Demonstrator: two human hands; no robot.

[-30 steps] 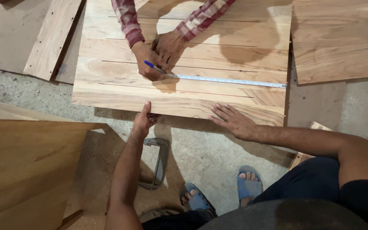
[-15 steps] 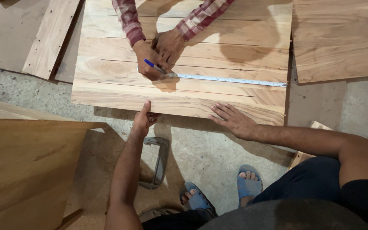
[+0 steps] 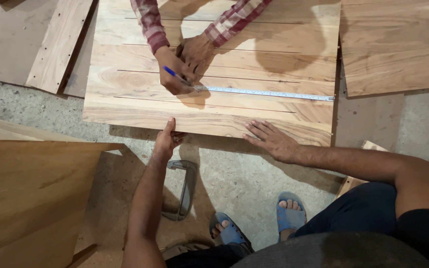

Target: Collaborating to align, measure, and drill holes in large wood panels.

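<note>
We are steadying a wide board panel [image 3: 214, 106] that lies flat on the concrete floor [image 3: 244, 188]. Our left hand [image 3: 167, 141] presses against the panel's near edge, fingers together and thumb apart, gripping nothing. Our right hand [image 3: 273, 140] lies flat and spread on the panel's near right corner, palm down, also holding nothing.

Across from us, a co-worker in a checked sleeve [image 3: 150, 22] holds a blue pen [image 3: 177, 75] at the left end of a steel ruler [image 3: 266, 93], with the other hand pinning that end down.

As for progress, several thin lines already run across the panel, parallel to its near edge, so we judge the marking well along; the ruler sits between two of them, and the pen is only at its starting end, so this line looks barely begun.

The panel's long axis runs left to right in front of us, and the grain follows it. The ruler lies along the same direction, tilted slightly, its far end reaching the panel's right edge.

A metal clamp [image 3: 182, 191] lies on the floor by our sandals [image 3: 290, 216]; more boards [image 3: 398, 44] lie around.
</note>
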